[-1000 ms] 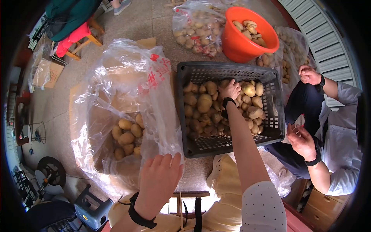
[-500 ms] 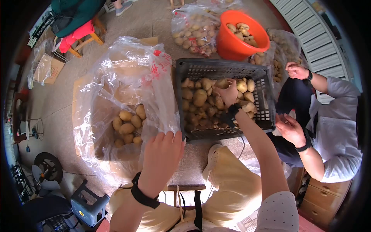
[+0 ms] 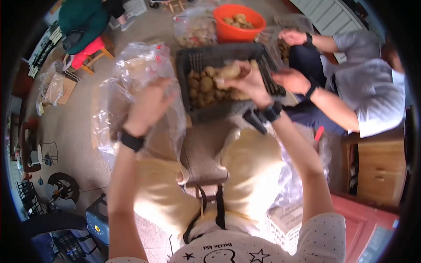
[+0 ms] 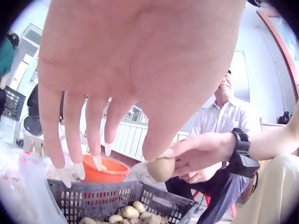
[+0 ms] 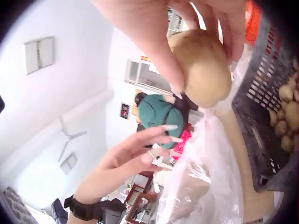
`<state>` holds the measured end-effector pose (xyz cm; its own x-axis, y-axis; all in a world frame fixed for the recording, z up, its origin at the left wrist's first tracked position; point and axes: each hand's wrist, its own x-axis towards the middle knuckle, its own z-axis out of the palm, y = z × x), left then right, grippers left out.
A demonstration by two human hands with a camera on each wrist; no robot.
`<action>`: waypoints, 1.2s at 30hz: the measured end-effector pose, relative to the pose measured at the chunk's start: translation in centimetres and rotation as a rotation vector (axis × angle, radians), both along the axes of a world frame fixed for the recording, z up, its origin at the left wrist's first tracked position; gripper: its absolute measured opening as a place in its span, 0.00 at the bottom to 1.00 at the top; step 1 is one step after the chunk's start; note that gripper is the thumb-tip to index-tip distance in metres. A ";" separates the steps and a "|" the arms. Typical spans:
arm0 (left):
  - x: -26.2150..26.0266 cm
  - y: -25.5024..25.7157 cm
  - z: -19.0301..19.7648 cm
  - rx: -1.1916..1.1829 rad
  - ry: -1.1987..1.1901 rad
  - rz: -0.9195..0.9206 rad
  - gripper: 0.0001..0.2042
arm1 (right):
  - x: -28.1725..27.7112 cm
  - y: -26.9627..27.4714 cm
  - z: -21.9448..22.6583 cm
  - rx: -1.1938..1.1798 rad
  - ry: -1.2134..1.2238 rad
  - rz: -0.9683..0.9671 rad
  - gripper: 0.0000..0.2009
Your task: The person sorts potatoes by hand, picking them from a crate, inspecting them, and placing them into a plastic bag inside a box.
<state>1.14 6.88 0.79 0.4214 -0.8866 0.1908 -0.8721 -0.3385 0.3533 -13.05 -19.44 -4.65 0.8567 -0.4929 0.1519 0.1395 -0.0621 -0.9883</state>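
My right hand point(image 3: 253, 85) grips a potato point(image 5: 201, 70) between thumb and fingers, raised over the black plastic crate point(image 3: 210, 115). Inside that crate lie many loose potatoes point(image 3: 205, 90). The left hand point(image 3: 150, 107) hovers above the clear plastic bag point(image 3: 173, 127) that lines a cardboard box. Its fingers are stretched out and hold nothing; the left wrist view shows the bare palm. In the head view, this hand and the bag's folds hide the potatoes inside the box.
An orange bucket point(image 3: 239, 30) of potatoes stands behind the crate, beside a clear bag of potatoes point(image 3: 195, 28). A seated person point(image 3: 359, 83) is close on the right, one hand near the crate's side. A dark stool point(image 3: 97, 223) stands at lower left.
The right hand has come up out of the crate's potatoes with one potato. My left hand has moved forward and left over the bag. The head view has shifted, showing more of my lap.
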 end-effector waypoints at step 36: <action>0.3 2.4 -0.3 -0.252 0.328 -0.071 0.37 | 3.9 9.3 4.9 0.632 0.345 0.361 0.21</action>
